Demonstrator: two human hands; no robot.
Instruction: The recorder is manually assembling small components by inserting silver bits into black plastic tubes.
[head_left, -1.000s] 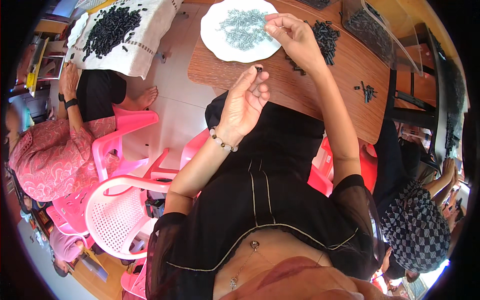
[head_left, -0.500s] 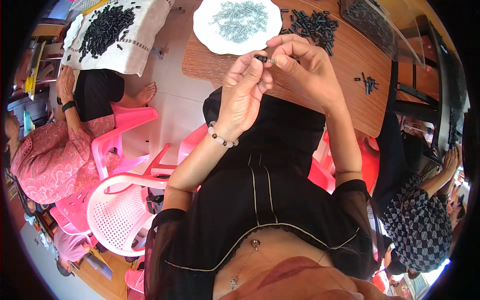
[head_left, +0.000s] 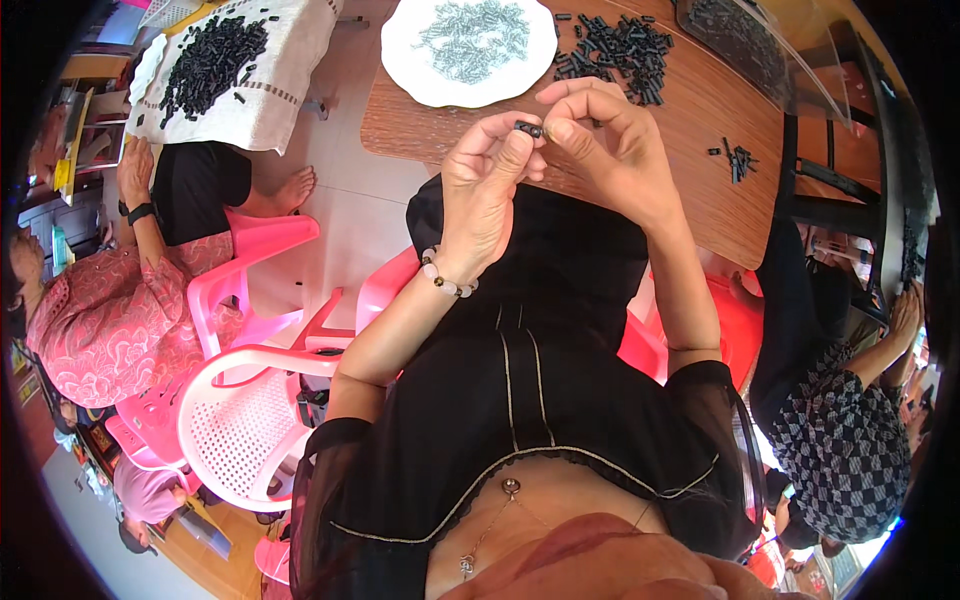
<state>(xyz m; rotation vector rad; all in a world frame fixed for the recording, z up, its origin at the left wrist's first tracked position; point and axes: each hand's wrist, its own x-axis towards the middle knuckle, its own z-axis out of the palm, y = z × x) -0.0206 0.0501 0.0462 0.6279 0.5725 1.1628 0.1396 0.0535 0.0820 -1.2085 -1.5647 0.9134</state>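
My left hand is raised over the near edge of the wooden table. Between its thumb and forefinger it grips a small black cylindrical part. My right hand meets it from the right, thumb and forefinger pinched at the part's end; what lies between those fingertips is too small to make out. Beyond the hands stands a white scalloped plate bearing a heap of small metal springs. A pile of black cylindrical parts lies right of the plate.
Several slim dark pieces lie at the table's right. A clear-walled bin stands at the back right. On the left, a cloth-covered table carries another black heap. Pink chairs and seated people flank me.
The spring that showed between the black part and my right fingertips is no longer visible. Both hands have come slightly closer and the view has shifted a little.
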